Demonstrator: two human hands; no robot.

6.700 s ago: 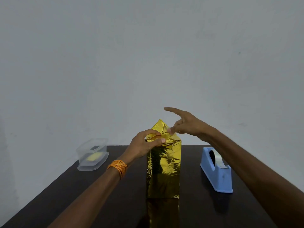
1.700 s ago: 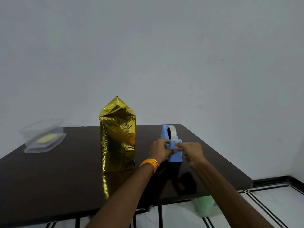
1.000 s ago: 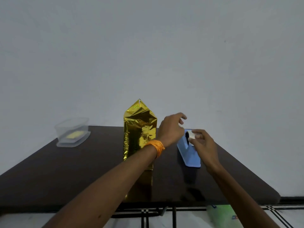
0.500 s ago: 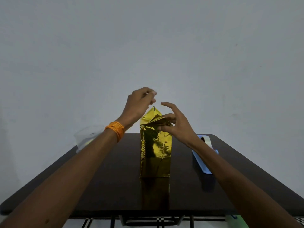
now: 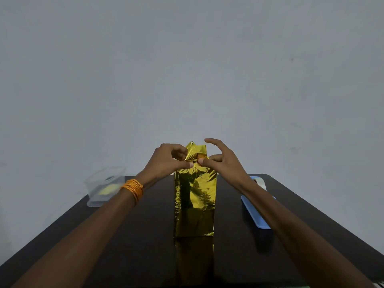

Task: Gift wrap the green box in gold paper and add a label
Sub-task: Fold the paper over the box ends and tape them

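The box wrapped in gold paper [image 5: 194,204] stands upright in the middle of the dark table [image 5: 135,235]; no green shows. Its top flap rises to a folded point. My left hand [image 5: 166,161], with orange bangles at the wrist, curls its fingers round the left side of that flap, thumb on the front top edge. My right hand [image 5: 223,163] pinches the paper at the same edge with thumb and a bent finger, index finger lifted. The two thumbs nearly touch. I cannot make out any tape or label.
A blue tape dispenser [image 5: 256,213] lies right of the box, partly behind my right forearm. A clear plastic container [image 5: 104,185] with something yellow inside sits at the table's far left corner. A plain wall stands close behind.
Both hands left the tape dispenser and came to the box top. In the last half second my left hand dropped onto the flap and my right closed in on the front edge.
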